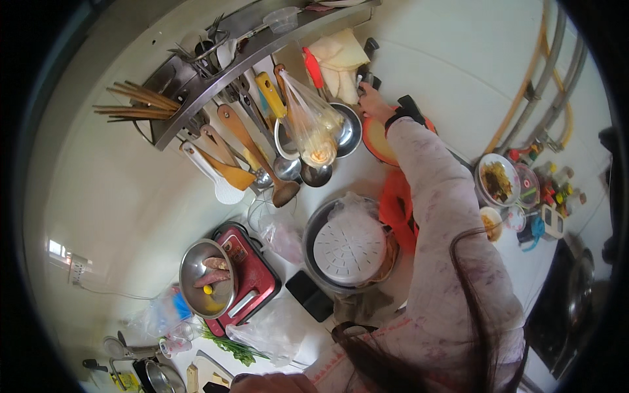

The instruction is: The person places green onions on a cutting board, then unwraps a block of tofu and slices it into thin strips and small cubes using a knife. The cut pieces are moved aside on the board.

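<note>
My right hand (372,102) is stretched far forward to the tiled wall, its fingers at dark-handled utensils (374,81) beside a hanging pale cloth (339,61). Whether the fingers are closed round a handle is not clear. Under that wrist stands a round orange-rimmed board or pan (378,137). Part of my left hand (275,383) shows at the bottom edge, near a black object (215,387) and a pale cutting board (209,368) with cut pieces on it; its fingers are cut off by the frame. A steel bowl (189,275) holds sweet potatoes (214,279).
Ladles and spatulas (255,147) hang below a metal shelf (236,61). On the counter are a red induction cooker (255,275), a pot with a white perforated steamer plate (349,250), a black phone (309,294), leafy greens (236,349) and, at right, food bowls (497,162).
</note>
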Motion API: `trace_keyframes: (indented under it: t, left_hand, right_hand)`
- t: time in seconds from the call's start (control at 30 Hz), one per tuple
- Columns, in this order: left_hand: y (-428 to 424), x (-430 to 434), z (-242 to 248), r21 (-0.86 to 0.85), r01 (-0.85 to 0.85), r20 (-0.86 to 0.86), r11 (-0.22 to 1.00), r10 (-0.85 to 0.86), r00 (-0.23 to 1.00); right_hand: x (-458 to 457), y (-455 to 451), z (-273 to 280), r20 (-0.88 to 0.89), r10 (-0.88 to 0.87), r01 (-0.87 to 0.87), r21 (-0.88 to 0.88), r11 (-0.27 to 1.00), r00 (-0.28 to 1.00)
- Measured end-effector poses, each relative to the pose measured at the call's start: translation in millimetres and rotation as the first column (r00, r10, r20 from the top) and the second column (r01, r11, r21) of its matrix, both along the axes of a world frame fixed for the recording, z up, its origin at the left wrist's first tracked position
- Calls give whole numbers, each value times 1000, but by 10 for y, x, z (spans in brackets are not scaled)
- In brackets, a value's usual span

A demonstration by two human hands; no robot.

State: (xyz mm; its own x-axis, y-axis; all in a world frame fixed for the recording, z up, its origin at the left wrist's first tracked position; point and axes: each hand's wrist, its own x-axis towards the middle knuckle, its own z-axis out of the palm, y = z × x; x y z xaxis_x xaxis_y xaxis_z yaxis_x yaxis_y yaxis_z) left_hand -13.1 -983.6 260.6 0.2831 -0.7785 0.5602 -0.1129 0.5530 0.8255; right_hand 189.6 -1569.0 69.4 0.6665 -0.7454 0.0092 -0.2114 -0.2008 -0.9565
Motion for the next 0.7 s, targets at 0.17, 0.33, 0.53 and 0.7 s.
trace_keyframes:
  t: [0.17, 0.33, 0.53, 0.7]
  left_hand:
    - [-815, 168, 155, -74, 42, -112, 996, -50, 992]
    - [-1224, 258, 138, -99, 42, -180, 994, -59, 982]
    - [-1411, 303, 132, -123, 23, -224, 992, -51, 973]
    - [-1372, 288, 175, -147, -20, -230, 989, -14, 973]
  right_hand:
    - [461, 79, -102, 12, -30, 32, -374, 927, 999]
    - [578, 158, -222, 94, -74, 104, -377, 920, 993]
    - [887, -176, -237, 221, -94, 146, -236, 961, 971]
    - [1043, -233, -247, 161, -232, 271, -298, 915, 959]
